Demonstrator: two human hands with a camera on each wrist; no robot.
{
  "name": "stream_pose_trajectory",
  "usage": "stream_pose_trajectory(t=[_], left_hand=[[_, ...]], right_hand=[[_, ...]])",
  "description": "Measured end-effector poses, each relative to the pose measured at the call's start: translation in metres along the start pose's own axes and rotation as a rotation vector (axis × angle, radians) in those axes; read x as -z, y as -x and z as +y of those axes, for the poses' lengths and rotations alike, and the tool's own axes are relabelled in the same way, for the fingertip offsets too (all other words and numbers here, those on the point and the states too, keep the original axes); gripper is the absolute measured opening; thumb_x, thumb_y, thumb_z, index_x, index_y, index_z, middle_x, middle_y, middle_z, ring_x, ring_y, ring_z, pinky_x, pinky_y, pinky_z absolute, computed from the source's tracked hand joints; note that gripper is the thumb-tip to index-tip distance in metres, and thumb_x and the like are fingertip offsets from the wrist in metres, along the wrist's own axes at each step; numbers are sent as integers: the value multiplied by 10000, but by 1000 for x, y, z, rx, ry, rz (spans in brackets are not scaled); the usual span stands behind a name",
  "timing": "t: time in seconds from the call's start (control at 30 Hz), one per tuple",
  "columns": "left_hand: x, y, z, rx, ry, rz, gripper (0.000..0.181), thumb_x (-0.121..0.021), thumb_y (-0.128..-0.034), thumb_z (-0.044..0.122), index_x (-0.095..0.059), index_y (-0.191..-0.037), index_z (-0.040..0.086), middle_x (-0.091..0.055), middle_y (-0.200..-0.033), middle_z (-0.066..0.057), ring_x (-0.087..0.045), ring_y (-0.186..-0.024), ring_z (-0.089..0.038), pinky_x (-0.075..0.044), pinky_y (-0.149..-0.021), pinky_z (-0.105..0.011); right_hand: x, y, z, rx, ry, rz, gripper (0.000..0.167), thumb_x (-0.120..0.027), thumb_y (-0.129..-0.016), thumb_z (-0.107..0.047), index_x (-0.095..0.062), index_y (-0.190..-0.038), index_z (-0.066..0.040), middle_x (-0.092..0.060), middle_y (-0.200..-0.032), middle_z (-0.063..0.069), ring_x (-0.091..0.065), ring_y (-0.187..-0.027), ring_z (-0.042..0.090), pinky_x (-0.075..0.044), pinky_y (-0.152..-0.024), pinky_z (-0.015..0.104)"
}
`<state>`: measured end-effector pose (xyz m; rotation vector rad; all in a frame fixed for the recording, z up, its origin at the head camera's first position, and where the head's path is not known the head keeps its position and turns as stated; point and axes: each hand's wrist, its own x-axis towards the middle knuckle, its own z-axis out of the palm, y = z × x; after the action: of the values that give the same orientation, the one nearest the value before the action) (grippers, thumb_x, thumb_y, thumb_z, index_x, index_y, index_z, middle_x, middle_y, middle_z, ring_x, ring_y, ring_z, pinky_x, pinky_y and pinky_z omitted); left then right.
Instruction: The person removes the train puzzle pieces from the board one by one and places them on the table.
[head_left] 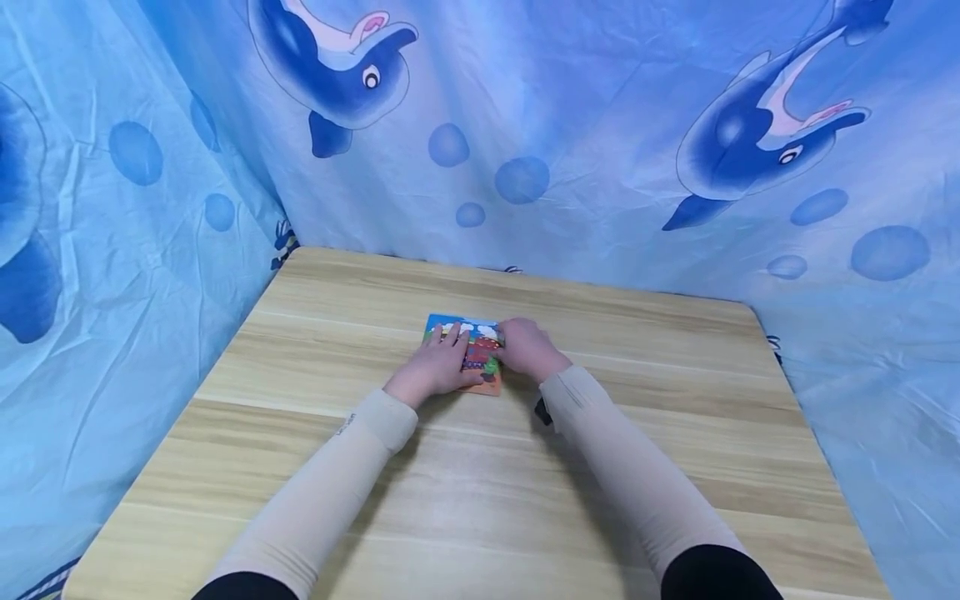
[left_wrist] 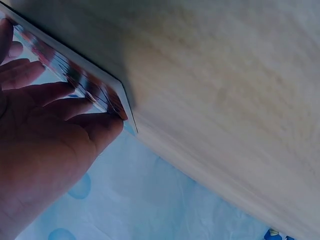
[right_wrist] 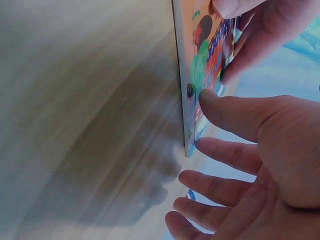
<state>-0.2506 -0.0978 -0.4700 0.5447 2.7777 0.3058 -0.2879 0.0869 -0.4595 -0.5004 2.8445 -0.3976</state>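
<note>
A thin, brightly printed picture board [head_left: 482,352] lies flat on the table, with blue sky, white clouds and a red shape on it. Fine lines cross the print, as on a tray puzzle, seen in the left wrist view. My left hand [head_left: 437,367] rests spread over the board's left part, fingertips and thumb on the picture. At the right edge is my right hand [head_left: 527,346]. In the right wrist view its thumb [right_wrist: 227,110] touches the print, and the index fingertip meets the board's corner. Its other fingers extend past the board, above the table.
The board lies on a wood-grain table [head_left: 480,483] with rounded corners. A blue curtain [head_left: 600,233] with dolphins and bubbles hangs behind the table and along its sides.
</note>
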Motion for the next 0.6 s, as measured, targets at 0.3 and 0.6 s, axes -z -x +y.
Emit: stream_pose_trajectory(t=[0.3, 0.6], left_hand=[[4, -2, 7, 20, 13, 14, 940, -610, -970, 586, -245, -1604, -3, -149, -1655, -230, -103, -1485, -497, -148, -1196, -529], [1, 3, 8, -56, -20, 42, 766, -628, -994, 502, -374, -1587, 90, -256, -1628, -220, -211, -1435, -557, -238, -1158, -579]], right_hand=[[5, -1, -2, -22, -13, -5, 456, -688, -995, -218, -590, -1389, -9, -620, -1309, 166, -562, -1202, 331, -463, -1007, 503], [2, -4, -3, -21, -15, 2, 365, -645, -1015, -208, -639, -1329, -23, -648, -1261, 143, -601, -1136, 303, -495, -971, 475]])
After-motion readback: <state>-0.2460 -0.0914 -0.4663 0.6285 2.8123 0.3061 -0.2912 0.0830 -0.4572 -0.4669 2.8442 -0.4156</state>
